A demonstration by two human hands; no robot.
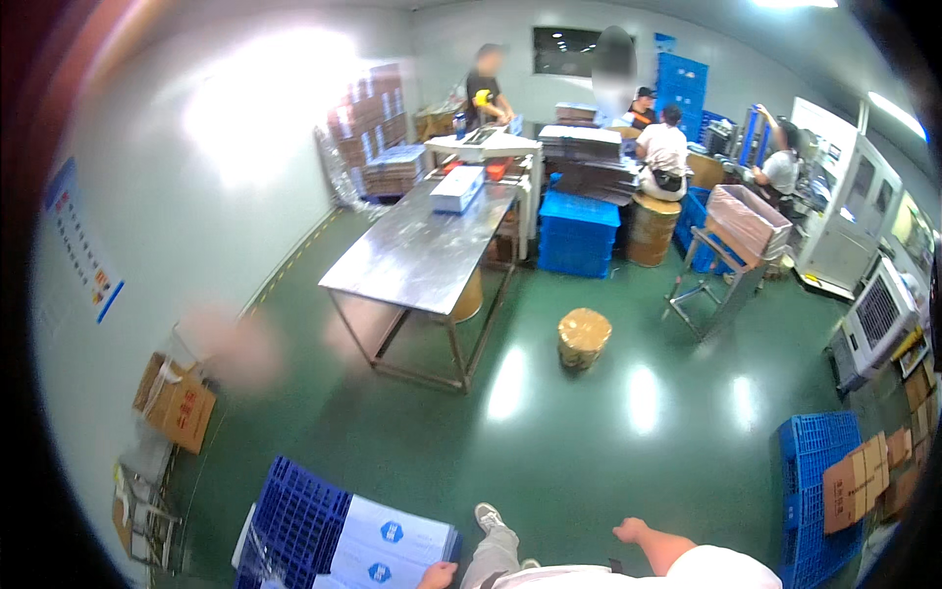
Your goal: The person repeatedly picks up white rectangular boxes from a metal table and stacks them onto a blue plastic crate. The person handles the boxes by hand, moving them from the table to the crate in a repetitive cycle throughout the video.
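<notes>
Head view, left hand [438, 575] touching white sheets [388, 542], long axis leftward

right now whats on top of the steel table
A white and blue box lies at the far end of the steel table; the rest of its top shows bare metal. What lies behind the box is hidden.

One steel tabletop [417, 257] stands mid-room, carrying one white box [457, 188]. Four other people [663, 147] work at the back. Two hands show at the lower edge, the left hand [438, 575] and the right hand [631, 531]. Two blue pallets lie on the floor, one lower left [294, 510], one lower right [814, 491]. One round brown drum [583, 338] sits alone on the green floor [589, 442]. One stack of blue crates [577, 234] stands behind the tabletop
</notes>
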